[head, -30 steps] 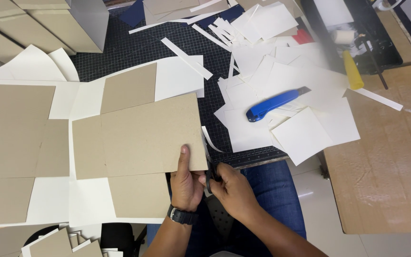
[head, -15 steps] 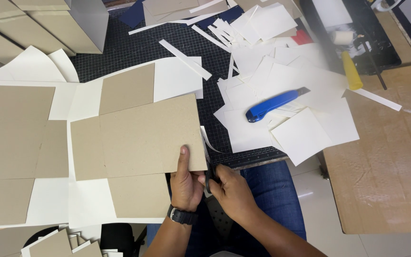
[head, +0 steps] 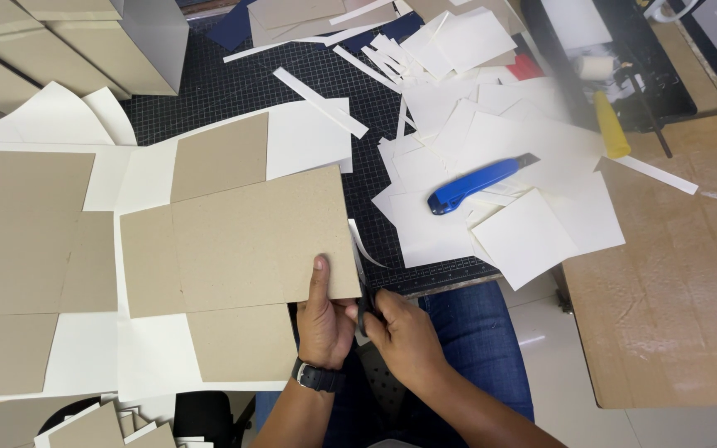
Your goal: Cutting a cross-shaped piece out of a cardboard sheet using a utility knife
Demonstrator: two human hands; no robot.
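Left hand (head: pixel 324 319): pinched on the lower right corner of a grey cardboard panel (head: pixel 263 236), thumb laid flat on its top face, fingers hidden beneath; a dark wristwatch (head: pixel 319 377) is worn at the wrist.

Right hand (head: pixel 404 336): closed around the black handles of a pair of scissors (head: pixel 362 292), whose blades are set along the right edge of the panel. A narrow curl of white paper strip (head: pixel 363 243) is seen just beside the blades.

Grey cardboard panel: glued on a large white sheet (head: pixel 147 353) together with smaller grey panels above, below and to the left; held at the near edge of the surface, partly over the lap in blue trousers.

Surface: a dark gridded cutting mat (head: pixel 226 83), covered at right by loose white paper offcuts (head: pixel 524 236) and strips.

Blue utility knife (head: pixel 475 182): laid on the offcuts, well apart from both hands.

Yellow tube-shaped object (head: pixel 612 124): beside a black tray (head: pixel 665 87) at upper right; a small white roll is seen in the tray, other contents too blurred to tell.

Grey boxes (head: pixel 85 37): stacked at upper left; interiors not visible.
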